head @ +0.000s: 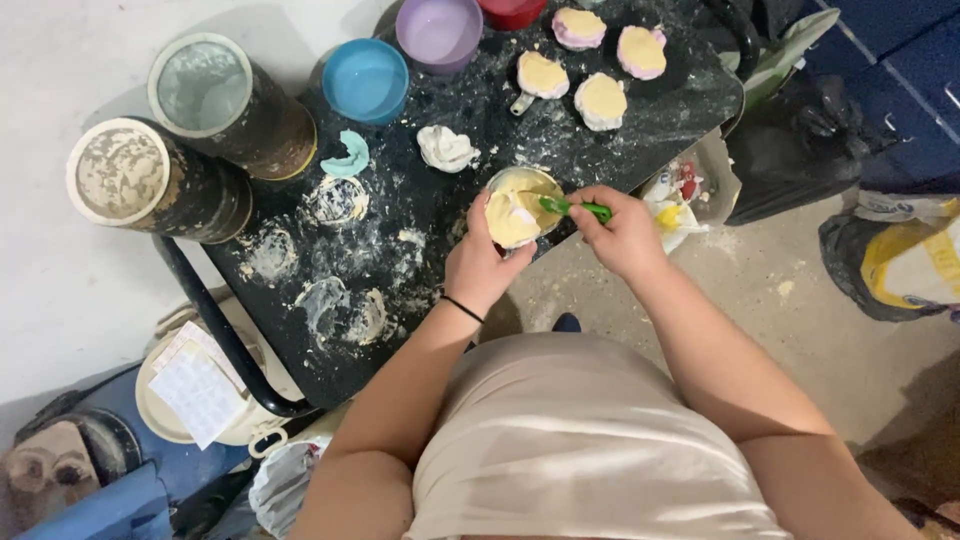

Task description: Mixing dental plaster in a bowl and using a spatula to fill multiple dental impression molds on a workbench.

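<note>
Left hand (480, 262) grips a small bowl (522, 205) of pale yellow paste at the near edge of the bench (400, 250), fingers wrapped round its left side. Right hand (622, 232) is clenched on a green tool (575, 208), its tip in the paste. Step in hand looks like stirring or scooping the mix. Next move probably calls for keeping the bowl steady and lifting paste cleanly without dripping over the edge.

Far right on the bench: four filled moulds (598, 60), yellow paste level in them, close together. A white cast piece (446, 148) sits just beyond the bowl, a teal curved piece (350, 156) left of it. Blue cup (365, 80) and purple cup (438, 30) at the far side, a red one partly cut off at the frame edge. Two tall dirty cylinders (190, 140) stand far left.

Bench top is black, heavily dusted and smeared with white rings of dried residue. Floor is bare concrete, speckled. Dark bags (820, 150) right, a white lidded bucket (200, 390) with paper on it near left, under the bench.
</note>
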